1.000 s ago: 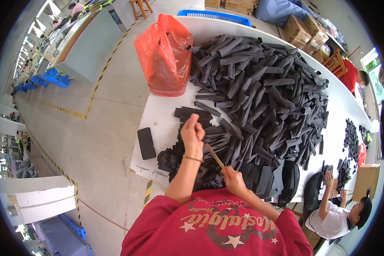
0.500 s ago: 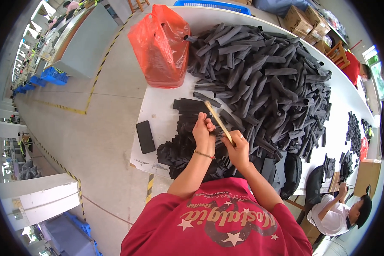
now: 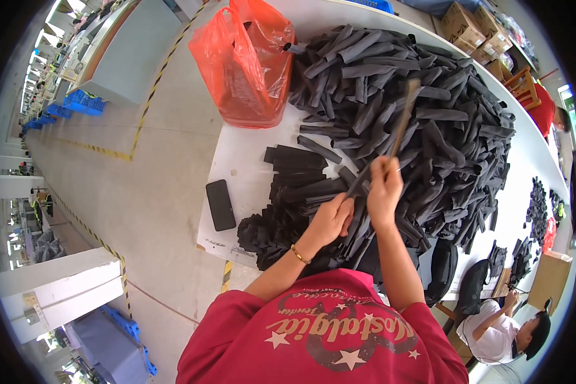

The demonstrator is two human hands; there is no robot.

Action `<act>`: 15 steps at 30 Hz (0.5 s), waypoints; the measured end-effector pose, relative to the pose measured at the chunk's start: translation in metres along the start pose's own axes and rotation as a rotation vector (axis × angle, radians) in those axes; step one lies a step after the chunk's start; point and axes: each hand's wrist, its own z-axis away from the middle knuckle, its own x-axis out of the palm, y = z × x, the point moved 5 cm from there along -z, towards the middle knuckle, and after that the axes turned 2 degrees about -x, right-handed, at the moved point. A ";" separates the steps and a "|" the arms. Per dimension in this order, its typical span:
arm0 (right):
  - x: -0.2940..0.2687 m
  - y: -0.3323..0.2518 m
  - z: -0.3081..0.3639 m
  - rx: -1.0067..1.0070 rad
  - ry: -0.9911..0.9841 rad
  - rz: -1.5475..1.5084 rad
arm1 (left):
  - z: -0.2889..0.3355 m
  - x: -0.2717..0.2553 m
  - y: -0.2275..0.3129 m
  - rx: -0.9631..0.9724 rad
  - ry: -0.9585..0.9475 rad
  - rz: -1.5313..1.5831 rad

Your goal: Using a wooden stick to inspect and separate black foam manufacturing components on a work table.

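Note:
My right hand (image 3: 384, 192) is closed around a thin wooden stick (image 3: 403, 121), which points up and away over the pile and is smeared by motion. Lower and to the left, my left hand (image 3: 334, 219) grips one end of a dark fabric tube (image 3: 360, 182). The tube slants up to my right hand; whether those fingers also hold it, I cannot tell. Beyond both hands spreads a big heap of black fabric tubes (image 3: 390, 96). Flatter black pieces (image 3: 294, 160) lie stacked left of my hands, above a bunched dark cluster (image 3: 262, 230).
A red plastic bag (image 3: 253, 77) stands at the table's far left. A black phone (image 3: 220, 205) lies near the left edge of the white table (image 3: 227, 160). At right are a black padded item (image 3: 440, 269) and a seated person in white (image 3: 493, 329). Cardboard boxes (image 3: 470, 29) stand far right.
My right hand has moved up and right, swinging the stick over the heap. My left hand has shifted right and down and now grips a fabric tube stretched toward the right hand.

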 end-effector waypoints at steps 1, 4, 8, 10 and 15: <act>0.000 0.005 -0.015 0.083 0.078 -0.064 | 0.003 0.000 -0.005 -0.008 0.002 -0.001; -0.006 0.011 -0.072 0.230 0.213 -0.208 | 0.016 -0.009 -0.040 -0.121 -0.052 0.124; -0.014 0.036 -0.114 0.027 -0.033 0.208 | -0.024 -0.077 -0.026 0.139 0.258 -0.412; -0.004 0.048 -0.102 0.075 -0.124 0.333 | -0.074 -0.111 -0.015 0.419 0.377 -0.782; -0.014 0.045 -0.069 0.129 -0.201 0.626 | -0.149 -0.135 -0.048 0.524 0.322 -1.062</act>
